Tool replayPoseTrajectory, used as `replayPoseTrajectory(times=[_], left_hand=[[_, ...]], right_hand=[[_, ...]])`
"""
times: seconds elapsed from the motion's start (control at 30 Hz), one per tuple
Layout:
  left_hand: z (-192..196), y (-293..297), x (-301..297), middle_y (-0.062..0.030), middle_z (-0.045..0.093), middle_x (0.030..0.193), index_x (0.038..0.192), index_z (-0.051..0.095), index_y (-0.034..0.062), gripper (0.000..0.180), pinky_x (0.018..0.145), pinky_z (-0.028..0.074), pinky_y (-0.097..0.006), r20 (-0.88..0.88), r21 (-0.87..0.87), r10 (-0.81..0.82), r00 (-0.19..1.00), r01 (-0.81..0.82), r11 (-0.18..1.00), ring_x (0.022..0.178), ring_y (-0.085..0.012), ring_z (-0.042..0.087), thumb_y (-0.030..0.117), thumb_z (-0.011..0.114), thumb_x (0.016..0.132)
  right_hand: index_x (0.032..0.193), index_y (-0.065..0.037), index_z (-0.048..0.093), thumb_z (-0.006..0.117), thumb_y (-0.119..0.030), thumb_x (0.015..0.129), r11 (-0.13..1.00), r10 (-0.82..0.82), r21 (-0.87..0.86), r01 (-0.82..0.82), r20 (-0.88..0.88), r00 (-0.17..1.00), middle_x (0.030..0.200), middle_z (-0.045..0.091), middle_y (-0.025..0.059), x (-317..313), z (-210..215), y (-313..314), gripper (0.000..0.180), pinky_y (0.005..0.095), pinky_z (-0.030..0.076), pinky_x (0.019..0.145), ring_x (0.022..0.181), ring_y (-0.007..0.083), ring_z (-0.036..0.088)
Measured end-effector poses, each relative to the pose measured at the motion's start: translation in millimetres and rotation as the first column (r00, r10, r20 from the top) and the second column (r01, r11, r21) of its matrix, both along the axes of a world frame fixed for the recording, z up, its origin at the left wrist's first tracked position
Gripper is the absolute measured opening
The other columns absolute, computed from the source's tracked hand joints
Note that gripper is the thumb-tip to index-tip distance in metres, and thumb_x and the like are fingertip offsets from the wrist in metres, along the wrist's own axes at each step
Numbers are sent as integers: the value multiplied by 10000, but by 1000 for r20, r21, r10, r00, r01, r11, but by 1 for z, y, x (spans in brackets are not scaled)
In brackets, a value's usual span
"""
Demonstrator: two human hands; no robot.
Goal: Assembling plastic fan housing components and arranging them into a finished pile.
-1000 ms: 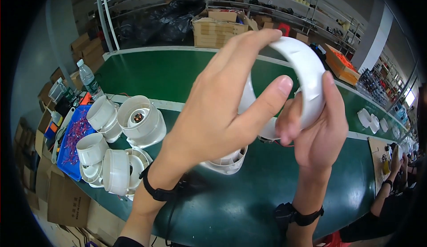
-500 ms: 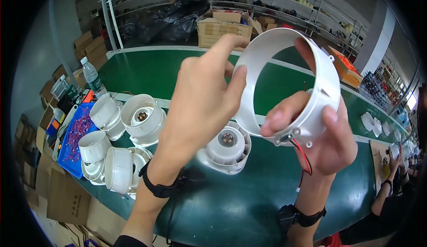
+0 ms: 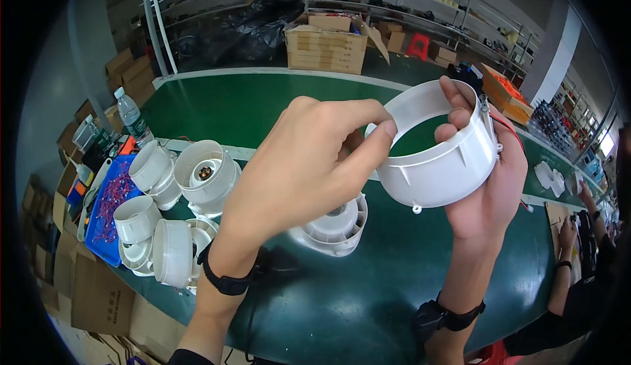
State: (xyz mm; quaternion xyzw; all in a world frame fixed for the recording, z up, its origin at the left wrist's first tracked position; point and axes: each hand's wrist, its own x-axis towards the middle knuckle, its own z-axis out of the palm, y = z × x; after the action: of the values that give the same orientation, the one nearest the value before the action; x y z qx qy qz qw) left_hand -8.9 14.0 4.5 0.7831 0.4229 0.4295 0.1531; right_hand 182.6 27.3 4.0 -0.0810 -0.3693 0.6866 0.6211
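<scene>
A white plastic ring-shaped housing [image 3: 437, 175] is held up above the bench, tilted with its opening facing upward. My right hand [image 3: 490, 197] grips its right side, fingers inside the ring and palm below. At the left rim, the thumb and forefinger of my left hand [image 3: 305, 164] are pinched together on the edge. A red wire [image 3: 507, 127] comes off the housing's right side, behind my right hand. Under the left hand, partly covered by it, a white fan base [image 3: 332, 233] with a round hub and vanes stands on the green bench [image 3: 388, 286].
Several white fan housings [image 3: 207, 177] cluster at the left, beside a blue tray [image 3: 108, 233] of coloured wires and a plastic bottle [image 3: 133, 118]. A cardboard box [image 3: 325, 49] stands beyond the bench. At the right edge, another person's hands [image 3: 568, 237] work over a board.
The ring housing has been turned and lowered, its opening now upward and its wire on the right. My left hand has shifted right and down along with it.
</scene>
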Motion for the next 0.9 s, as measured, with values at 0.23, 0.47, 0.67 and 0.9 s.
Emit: replayPoseTrajectory(times=[0.23, 0.47, 0.67, 0.9], left_hand=[[3, 2, 6, -83, 658, 703, 933, 667, -33, 170, 532, 451, -230, 40, 3, -23, 999, 22, 1000, 599, -88, 604, 113, 602, 875], [2, 3, -11, -36, 643, 806, 963, 656, -18, 174, 576, 461, -216, 72, 39, 193, 978, -197, 980, 705, -73, 607, 128, 622, 876], [7, -3, -16, -29, 647, 755, 909, 658, -12, 152, 559, 432, -205, 98, 141, 103, 990, -117, 983, 671, -65, 580, 127, 625, 858], [3, 5, -26, -67, 670, 751, 860, 668, 3, 170, 577, 493, -304, 99, 245, 164, 981, -184, 952, 693, -198, 657, 163, 631, 817]], right_hand=[[1201, 70, 481, 360, -290, 1009, 961, -167, 262, 87, 301, 939, 767, 620, 149, 7, -1, 3, 426, 352, 552, 649, 702, 257, 641], [1009, -32, 659, 642, -156, 808, 755, -650, 560, -340, 708, -275, 827, 649, 242, 18, -40, 40, 237, 476, 508, 731, 850, 412, 636], [1013, -90, 694, 662, -155, 787, 707, -700, 662, -249, 606, -377, 900, 682, 201, 2, -116, 132, 238, 483, 507, 822, 894, 371, 657], [1060, -84, 669, 676, -215, 803, 732, -674, 555, -394, 674, -301, 1131, 633, 206, -50, -132, 173, 289, 430, 474, 933, 1123, 348, 568]])
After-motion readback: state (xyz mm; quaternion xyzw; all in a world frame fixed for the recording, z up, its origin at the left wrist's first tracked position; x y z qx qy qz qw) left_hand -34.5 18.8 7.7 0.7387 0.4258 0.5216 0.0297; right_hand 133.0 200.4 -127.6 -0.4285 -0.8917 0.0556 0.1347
